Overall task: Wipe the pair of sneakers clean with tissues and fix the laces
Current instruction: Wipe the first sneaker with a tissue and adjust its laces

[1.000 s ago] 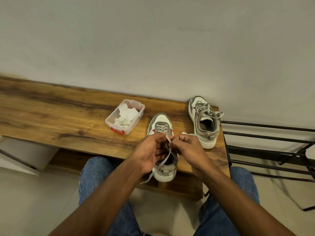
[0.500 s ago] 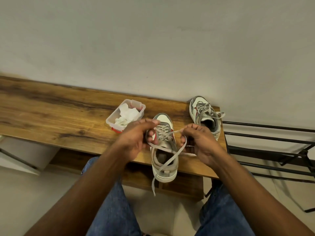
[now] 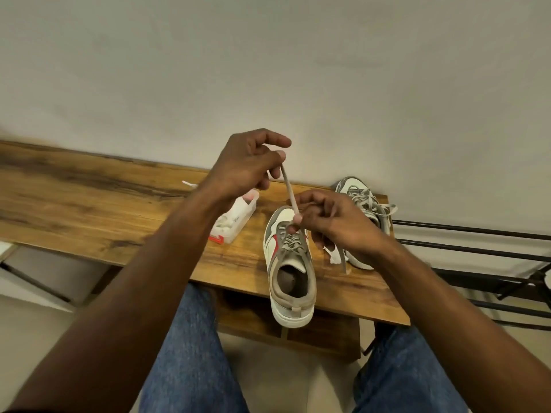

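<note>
Left hand (image 3: 247, 165) and right hand (image 3: 334, 222) pinching lace (image 3: 289, 189) (tissues (image 3: 231, 222) in tub (image 3: 238, 217)).

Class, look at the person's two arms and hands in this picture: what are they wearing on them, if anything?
Nothing shows on either one. The left hand and the right hand are bare, with no gloves, rings or watch in view. Both forearms are uncovered right down to the bottom edge of the picture, so no sleeve shows. The only clothing visible is blue jeans on the legs below.
</note>
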